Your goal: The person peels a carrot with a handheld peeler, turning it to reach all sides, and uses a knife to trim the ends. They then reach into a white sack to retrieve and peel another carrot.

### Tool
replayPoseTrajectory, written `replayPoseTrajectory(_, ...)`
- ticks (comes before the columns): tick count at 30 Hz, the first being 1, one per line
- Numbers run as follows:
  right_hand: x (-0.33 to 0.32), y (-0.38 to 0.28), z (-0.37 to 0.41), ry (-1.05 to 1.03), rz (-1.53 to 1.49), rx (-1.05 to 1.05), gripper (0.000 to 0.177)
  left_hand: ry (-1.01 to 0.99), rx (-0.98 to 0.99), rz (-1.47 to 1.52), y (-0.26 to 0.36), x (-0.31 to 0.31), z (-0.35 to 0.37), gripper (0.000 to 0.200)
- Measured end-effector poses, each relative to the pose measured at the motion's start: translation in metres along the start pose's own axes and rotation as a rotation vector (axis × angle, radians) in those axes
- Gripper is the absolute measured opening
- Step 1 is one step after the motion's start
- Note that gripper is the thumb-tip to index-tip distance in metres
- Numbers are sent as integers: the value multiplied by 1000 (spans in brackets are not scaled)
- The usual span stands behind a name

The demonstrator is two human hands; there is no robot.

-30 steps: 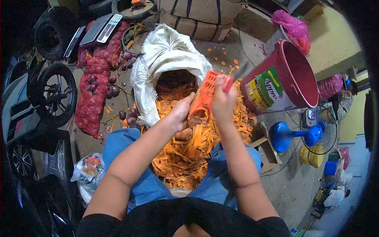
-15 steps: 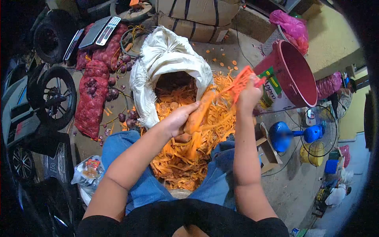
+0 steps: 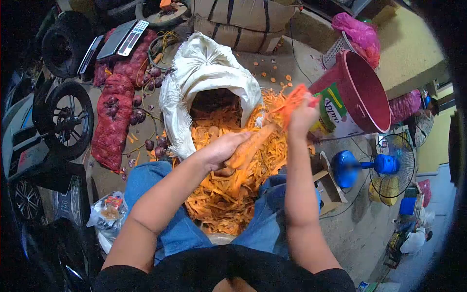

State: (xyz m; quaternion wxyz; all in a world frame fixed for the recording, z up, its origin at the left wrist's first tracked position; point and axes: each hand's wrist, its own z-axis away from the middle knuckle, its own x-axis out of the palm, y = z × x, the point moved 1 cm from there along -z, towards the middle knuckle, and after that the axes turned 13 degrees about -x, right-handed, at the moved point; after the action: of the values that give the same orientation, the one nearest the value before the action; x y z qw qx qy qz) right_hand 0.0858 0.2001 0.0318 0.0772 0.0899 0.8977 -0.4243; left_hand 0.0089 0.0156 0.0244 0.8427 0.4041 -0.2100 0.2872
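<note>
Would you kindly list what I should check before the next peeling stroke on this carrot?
1. Left hand grips the long orange carrot: ok.
2. Right hand holds the orange plastic peeler: ok.
3. Peeler lifted clear of the left hand: ok.
4. Heap of orange peelings lies below the carrot: ok.
5. Peeler blade facing the carrot: cannot tell, blurred.
</note>
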Motion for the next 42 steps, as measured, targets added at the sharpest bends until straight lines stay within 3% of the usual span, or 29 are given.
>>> replayPoseTrajectory(2,-8,10,-7,4,81,114,22,46,-8,-47,4,10,11,32)
replayPoseTrajectory(4,-11,1,-9,48,-169,346,24,29,-28,29,3,0,6,33)
replayPoseTrajectory(6,0,-31,10,12,-530,198,24,-23,-29,157,0,-13,-4,35)
replayPoseTrajectory(8,3,-71,32,-193,-327,-56,23,25,-26,184,5,-9,-2,34)
replayPoseTrajectory(9,4,-76,46,-310,-285,-28,23,72,-26,208,6,-7,-3,33)
replayPoseTrajectory(10,5,-76,56,-427,-239,1,23,-10,24,286,4,-5,-4,32)
replayPoseTrajectory(11,7,-72,57,-427,-238,1,23,-11,23,286,4,-8,-5,32)
replayPoseTrajectory(13,11,-66,58,-376,-226,-20,24,-75,73,9,5,-12,-3,32)
replayPoseTrajectory(16,5,-44,21,-96,-112,-77,23,27,28,26,6,7,11,31)
replayPoseTrajectory(19,-7,-11,-6,0,23,87,23,36,-27,39,5,7,15,32)
replayPoseTrajectory(21,-14,-12,-12,44,-49,427,23,-1,-8,76,3,1,9,34)
replayPoseTrajectory(22,-9,-5,-6,5,-246,475,26,-3,-4,77,4,-4,5,34)
replayPoseTrajectory(24,11,-21,17,-3,-512,39,24,-69,-29,219,4,-13,-1,34)
replayPoseTrajectory(26,10,-64,46,-220,-347,-110,23,-22,-1,277,8,-1,3,35)
replayPoseTrajectory(27,10,-71,54,-221,-347,-109,23,22,25,333,10,3,4,35)
replayPoseTrajectory(29,11,-79,63,-413,-174,-184,23,118,71,318,1,-8,-7,34)
replayPoseTrajectory(31,12,-76,55,-368,-173,-156,24,67,53,150,0,-6,-1,33)
replayPoseTrajectory(33,12,-62,45,-259,-136,-93,23,90,154,224,2,1,-4,33)
replayPoseTrajectory(36,9,-12,8,61,0,-172,22,34,47,-43,-1,6,6,34)
replayPoseTrajectory(38,-11,22,-14,114,-63,185,20,-2,-1,-1,-10,9,7,35)
replayPoseTrajectory(39,-18,9,-18,85,-169,388,20,-39,-50,42,-13,9,8,35)
replayPoseTrajectory(42,-5,-7,-3,27,-232,25,21,15,-45,205,-2,2,5,36)
